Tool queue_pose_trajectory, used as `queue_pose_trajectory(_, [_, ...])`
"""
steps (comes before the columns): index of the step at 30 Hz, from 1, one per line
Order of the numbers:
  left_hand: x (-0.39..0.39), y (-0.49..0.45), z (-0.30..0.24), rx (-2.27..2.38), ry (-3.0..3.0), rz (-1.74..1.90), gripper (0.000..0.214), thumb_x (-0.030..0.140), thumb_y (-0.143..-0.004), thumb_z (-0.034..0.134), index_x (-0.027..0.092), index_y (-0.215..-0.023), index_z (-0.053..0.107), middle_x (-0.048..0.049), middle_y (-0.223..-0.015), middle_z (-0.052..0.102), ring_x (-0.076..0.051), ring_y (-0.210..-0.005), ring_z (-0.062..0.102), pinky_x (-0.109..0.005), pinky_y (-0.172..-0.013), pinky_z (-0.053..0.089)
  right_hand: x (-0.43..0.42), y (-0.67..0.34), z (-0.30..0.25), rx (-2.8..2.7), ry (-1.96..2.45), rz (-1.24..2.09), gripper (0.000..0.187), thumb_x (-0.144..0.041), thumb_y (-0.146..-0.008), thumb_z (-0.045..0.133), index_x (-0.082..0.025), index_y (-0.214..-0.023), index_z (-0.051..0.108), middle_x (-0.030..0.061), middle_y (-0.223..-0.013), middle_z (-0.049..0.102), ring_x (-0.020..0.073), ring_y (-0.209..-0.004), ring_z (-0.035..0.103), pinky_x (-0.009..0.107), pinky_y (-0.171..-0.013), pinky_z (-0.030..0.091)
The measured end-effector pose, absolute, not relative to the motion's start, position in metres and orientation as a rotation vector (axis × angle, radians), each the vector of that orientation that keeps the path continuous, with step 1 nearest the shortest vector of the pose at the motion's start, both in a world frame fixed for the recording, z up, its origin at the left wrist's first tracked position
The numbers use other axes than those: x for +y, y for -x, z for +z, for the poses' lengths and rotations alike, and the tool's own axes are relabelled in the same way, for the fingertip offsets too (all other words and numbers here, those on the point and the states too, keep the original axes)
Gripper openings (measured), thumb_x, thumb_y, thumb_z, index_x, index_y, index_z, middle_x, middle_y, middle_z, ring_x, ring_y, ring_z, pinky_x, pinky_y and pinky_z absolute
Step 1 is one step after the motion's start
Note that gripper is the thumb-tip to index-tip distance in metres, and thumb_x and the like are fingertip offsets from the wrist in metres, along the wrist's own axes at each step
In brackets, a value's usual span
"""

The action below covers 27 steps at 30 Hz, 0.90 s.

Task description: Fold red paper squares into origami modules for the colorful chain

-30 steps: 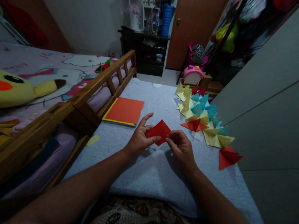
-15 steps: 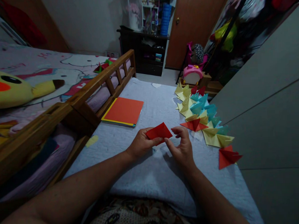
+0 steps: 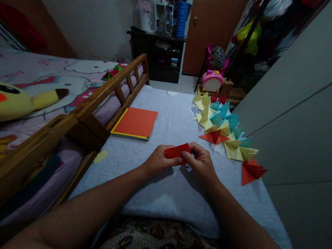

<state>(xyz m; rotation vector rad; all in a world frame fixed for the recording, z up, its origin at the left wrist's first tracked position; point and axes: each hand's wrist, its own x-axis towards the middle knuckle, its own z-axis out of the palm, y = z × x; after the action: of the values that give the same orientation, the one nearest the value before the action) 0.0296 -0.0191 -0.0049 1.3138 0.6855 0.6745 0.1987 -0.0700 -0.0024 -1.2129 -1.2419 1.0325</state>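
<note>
A small folded piece of red paper (image 3: 176,151) is held between both hands above the pale bed sheet. My left hand (image 3: 159,160) pinches its left end, thumb along the near edge and fingers behind. At the right end, my right hand (image 3: 200,157) grips the paper with its thumb on the front; its fingers are partly hidden behind. Ahead and to the left lies a stack of coloured paper sheets (image 3: 135,122), orange on top with a yellow edge showing. Several folded paper figures (image 3: 225,118) in yellow, blue and red stand in rows to the right.
A wooden bed rail (image 3: 110,88) runs along the left, with a yellow plush toy (image 3: 15,100) on the bed beyond. On the right rises a pale cabinet side (image 3: 300,141). A dark shelf unit (image 3: 155,56) and a pink toy (image 3: 212,81) stand past the far edge.
My right hand has closed onto the right end of the red paper. The paper's raised pointed corner is now folded down, leaving a narrow strip. The whole view has shifted slightly.
</note>
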Motion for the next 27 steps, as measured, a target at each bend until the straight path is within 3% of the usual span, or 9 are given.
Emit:
queue_pose_trajectory(5, [-0.0184,-0.0279,-0.0093,0.644,-1.327,0.591,0.015,0.03,-0.074,0.079,0.016,-0.075,0.073,0.0001,-0.063,0.064,-0.01,-0.054,0.05,-0.023,-0.052,0.037,-0.0695,-0.2008,-0.0044,-1.139,1.228,1.065,0.02,-0.04,-0.08,0.072,-0.022,-0.078,0.063,-0.0006,-0.07,0.058,0.0158,-0.067,0.053,0.028,-0.061,0.046])
queue_pose_trajectory(13, [-0.0195,-0.0289,-0.0078,0.601,-1.296,0.552,0.017,0.031,-0.072,0.08,0.015,-0.073,0.072,-0.0025,-0.064,0.068,-0.011,-0.055,0.055,-0.023,-0.053,0.041,-0.0709,-0.2019,0.0003,-1.09,1.217,1.09,0.041,-0.051,-0.087,0.065,-0.021,-0.062,0.053,-0.0049,-0.057,0.043,0.0102,-0.052,0.036,0.023,-0.048,0.032])
queue_pose_trajectory(19, [-0.0171,-0.0273,-0.0058,0.734,-1.279,0.724,0.024,0.035,-0.07,0.082,0.015,-0.069,0.069,0.0007,-0.061,0.06,-0.009,-0.054,0.046,-0.023,-0.052,0.035,-0.0696,-0.2008,-0.0018,-1.231,1.185,1.175,0.024,-0.045,-0.083,0.071,-0.022,-0.089,0.064,-0.0009,-0.08,0.064,0.015,-0.07,0.058,0.027,-0.066,0.047])
queue_pose_trajectory(27, [-0.0147,-0.0271,-0.0029,0.755,-1.167,0.797,0.028,0.037,-0.068,0.085,0.013,-0.073,0.071,-0.0008,-0.066,0.063,-0.011,-0.059,0.051,-0.025,-0.059,0.04,-0.0672,-0.1997,-0.0085,-1.391,1.19,1.219,0.021,-0.04,-0.086,0.067,-0.02,-0.092,0.07,0.0027,-0.082,0.07,0.017,-0.072,0.061,0.031,-0.069,0.049])
